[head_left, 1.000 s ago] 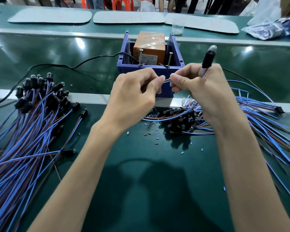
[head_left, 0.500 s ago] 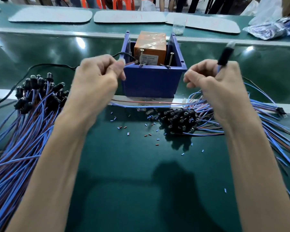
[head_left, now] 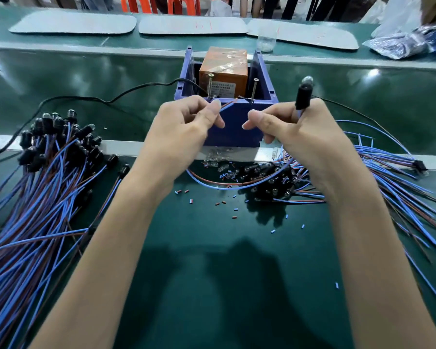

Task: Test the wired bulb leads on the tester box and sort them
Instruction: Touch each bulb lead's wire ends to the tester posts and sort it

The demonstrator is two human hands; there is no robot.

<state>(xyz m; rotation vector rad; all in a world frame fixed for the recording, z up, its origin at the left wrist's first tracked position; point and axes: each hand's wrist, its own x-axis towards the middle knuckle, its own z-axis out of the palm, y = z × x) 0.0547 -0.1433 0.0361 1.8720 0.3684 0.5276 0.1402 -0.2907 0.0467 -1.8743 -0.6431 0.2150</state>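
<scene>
On the left of the green bench (head_left: 224, 273) lies a big heap of wired bulbs (head_left: 35, 185), black holders bunched at the far end and blue and brown leads trailing toward the near edge. The left hand (head_left: 184, 127), which half a second ago was out beside the tester box's left wall, is now in front of the box; its thumb and forefinger pinch the stripped wire ends (head_left: 228, 105), which point up toward the left screw (head_left: 210, 84). The blue tester box (head_left: 233, 132) stands in the same place with its orange unit (head_left: 222, 71) inside. The lead, earlier pulled nearly straight, now sags in a loop (head_left: 212, 183) below the hands. The right hand (head_left: 300, 137) has also come inward, its fingers curled around the black bulb holder (head_left: 303, 96), held upright with the bulb on top. A second heap (head_left: 269, 180) lies beneath it, leads fanning right.
</scene>
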